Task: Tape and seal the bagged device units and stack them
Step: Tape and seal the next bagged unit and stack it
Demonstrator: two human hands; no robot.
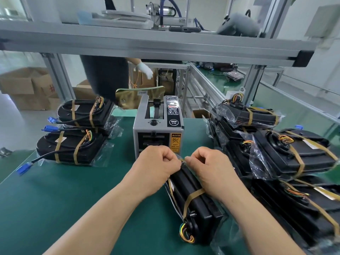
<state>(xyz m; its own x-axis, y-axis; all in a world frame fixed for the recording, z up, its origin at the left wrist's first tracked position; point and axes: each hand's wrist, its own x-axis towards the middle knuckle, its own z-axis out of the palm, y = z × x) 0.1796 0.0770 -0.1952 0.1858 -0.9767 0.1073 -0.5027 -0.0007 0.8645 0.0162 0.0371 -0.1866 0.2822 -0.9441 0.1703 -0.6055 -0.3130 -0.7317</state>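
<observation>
On the left of the green desk [92,199] two finished units lie one behind the other: the rear taped unit [84,112] and the front taped unit [71,146]. Each sits in a clear bag bound by two brown tape bands, with blue connectors [50,128] on black cables trailing toward the desk's left edge. Beyond them, off the desk, are cardboard boxes [25,87]. In the middle stands the grey tape dispenser [158,126], its slot and yellow caution label facing the person, and far behind it a gloved hand [146,69] of someone else shows under the frame. Just in front of the dispenser the left hand [156,168] is curled, pinching one end of a short brown tape strip [182,159]. The right hand [209,166], curled likewise, pinches the other end, so the strip spans the far end of the bagged unit [195,205]. That unit stands on edge on the desk between the forearms, with one tape band already round its middle and coloured wires at its near end. To the right a stack of taped units [294,153] is piled up — crinkled bags touching one another.
</observation>
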